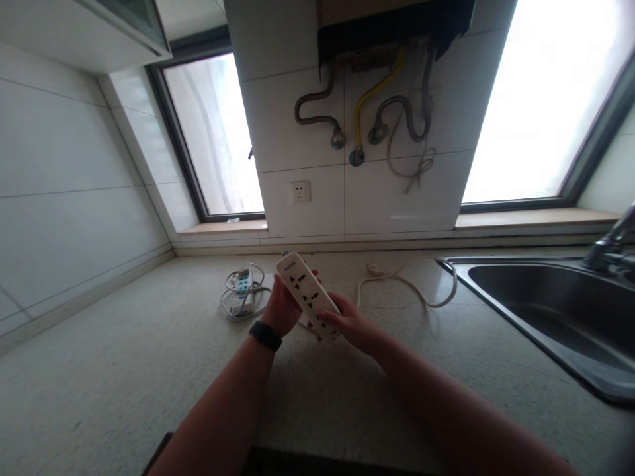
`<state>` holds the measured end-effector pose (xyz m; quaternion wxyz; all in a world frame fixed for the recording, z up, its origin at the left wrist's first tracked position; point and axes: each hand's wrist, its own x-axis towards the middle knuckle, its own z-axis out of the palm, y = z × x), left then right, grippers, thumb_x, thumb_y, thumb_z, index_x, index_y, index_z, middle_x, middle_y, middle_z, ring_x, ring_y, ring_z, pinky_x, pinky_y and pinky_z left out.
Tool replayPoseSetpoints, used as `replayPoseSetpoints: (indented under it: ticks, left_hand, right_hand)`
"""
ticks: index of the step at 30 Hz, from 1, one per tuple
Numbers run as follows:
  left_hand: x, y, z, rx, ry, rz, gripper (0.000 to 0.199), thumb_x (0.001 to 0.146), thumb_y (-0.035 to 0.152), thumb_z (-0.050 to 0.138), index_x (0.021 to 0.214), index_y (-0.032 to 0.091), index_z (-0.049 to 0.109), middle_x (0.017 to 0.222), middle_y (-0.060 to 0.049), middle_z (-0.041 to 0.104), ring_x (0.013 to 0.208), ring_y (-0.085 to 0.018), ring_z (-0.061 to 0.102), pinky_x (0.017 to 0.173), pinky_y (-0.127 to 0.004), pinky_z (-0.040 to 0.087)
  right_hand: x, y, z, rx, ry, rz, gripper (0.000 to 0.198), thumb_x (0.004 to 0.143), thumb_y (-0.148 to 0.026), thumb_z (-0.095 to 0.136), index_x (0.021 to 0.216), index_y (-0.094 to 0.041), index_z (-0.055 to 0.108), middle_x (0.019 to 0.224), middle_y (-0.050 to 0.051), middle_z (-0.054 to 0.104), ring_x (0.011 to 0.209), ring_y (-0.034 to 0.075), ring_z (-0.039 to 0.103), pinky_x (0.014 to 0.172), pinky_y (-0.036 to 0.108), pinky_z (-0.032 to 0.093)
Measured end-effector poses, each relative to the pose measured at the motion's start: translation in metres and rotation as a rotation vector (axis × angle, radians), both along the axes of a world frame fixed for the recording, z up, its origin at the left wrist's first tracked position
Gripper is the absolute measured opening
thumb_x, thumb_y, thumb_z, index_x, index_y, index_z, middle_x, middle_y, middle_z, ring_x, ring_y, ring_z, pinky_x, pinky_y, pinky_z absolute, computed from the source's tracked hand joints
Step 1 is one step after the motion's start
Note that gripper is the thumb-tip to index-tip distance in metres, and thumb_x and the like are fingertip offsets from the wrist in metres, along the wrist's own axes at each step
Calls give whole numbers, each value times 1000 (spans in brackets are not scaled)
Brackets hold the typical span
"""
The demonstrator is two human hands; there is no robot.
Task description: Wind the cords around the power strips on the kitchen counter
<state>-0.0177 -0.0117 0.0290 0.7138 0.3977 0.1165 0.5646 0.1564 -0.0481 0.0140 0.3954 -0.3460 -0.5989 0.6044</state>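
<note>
A person's two bare hands hold a long white plastic power strip (309, 291) above a pale speckled stone countertop (149, 370). The strip is tilted, its socket face up, its far end pointing up and to the left. The left hand (284, 307), with a black band (266, 335) on its wrist, is curled around the strip's left side, the fingers partly hidden beneath. The right hand (348, 322) pinches the nearer end, thumb on the socket face; the fingers underneath are mostly out of sight.

On the countertop, just left of the left hand, lies a smaller white power strip with blue sockets (243, 283), ringed by loops of pale cable. Right of the hands, a white cord (436, 305) curves across the stone toward a stainless steel sink (570, 317); a plug (374, 270) lies at the cord's left. Behind, a square white outlet (300, 192) is set in the white tiled wall (282, 125), below a yellow hose (368, 94) and to its left.
</note>
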Motion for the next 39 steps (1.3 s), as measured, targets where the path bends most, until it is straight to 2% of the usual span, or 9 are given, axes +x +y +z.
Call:
replayPoseSetpoints:
  ticks: [3,9,16,19,23,28,33,36,39]
  left_hand:
    - [9,1,-4,-11,117,85,64,82,45,75,135,18,50,113,-14,70,101,-27,69,89,-42,54]
    - [4,0,-1,-70,168,66,54,85,56,67,122,20,52,90,-7,70,81,-23,72,72,-35,58]
    - [7,-13,-12,43,378,-198,53,79,58,73,102,14,55,77,-10,70,65,-24,71,61,-35,58]
    - [9,-14,-16,84,396,-347,56,78,62,72,99,13,54,77,-12,70,63,-25,71,58,-36,57]
    - [7,-14,-16,88,360,-412,61,76,67,70,99,12,55,80,-13,71,66,-25,71,61,-34,57]
    - [2,-15,-13,90,363,-483,59,79,67,66,98,12,57,77,-13,71,62,-26,71,55,-34,56]
    - [6,-19,-14,118,297,-511,59,75,66,72,95,11,62,78,-12,72,65,-26,72,59,-35,58]
    - [12,-23,-7,131,153,-308,62,70,68,74,98,14,64,78,-7,71,64,-22,70,60,-31,58]
    - [15,-25,6,98,-3,-121,60,60,63,82,94,17,66,79,-2,69,67,-17,69,65,-28,58]
  right_hand:
    - [1,1,-2,84,-149,-58,79,67,-58,75,130,-19,47,105,7,64,76,7,59,60,17,50]
    - [6,9,-5,374,-188,-246,51,91,-59,39,101,-16,65,106,6,64,96,8,56,77,16,46]
    - [15,15,5,496,-216,-624,48,93,-50,40,137,-31,48,137,5,53,122,12,52,107,33,45]
    - [15,14,8,499,-176,-604,50,94,-51,38,141,-35,44,152,1,41,140,14,40,124,42,34]
    - [9,16,4,477,-59,-381,48,93,-50,42,137,-34,46,157,-1,35,150,12,31,134,44,20]
    - [0,14,-1,460,81,-401,69,90,-43,51,149,-35,15,163,3,22,149,10,35,132,42,25]
    - [5,3,12,566,-153,-384,40,94,-43,44,131,-29,48,155,0,38,146,10,36,130,34,25]
    - [7,-2,15,499,-265,-337,37,94,-51,40,109,-21,55,119,2,63,109,7,56,103,23,44]
    - [3,-3,10,421,-333,-227,43,94,-55,37,88,-16,54,82,-1,60,75,2,47,72,14,38]
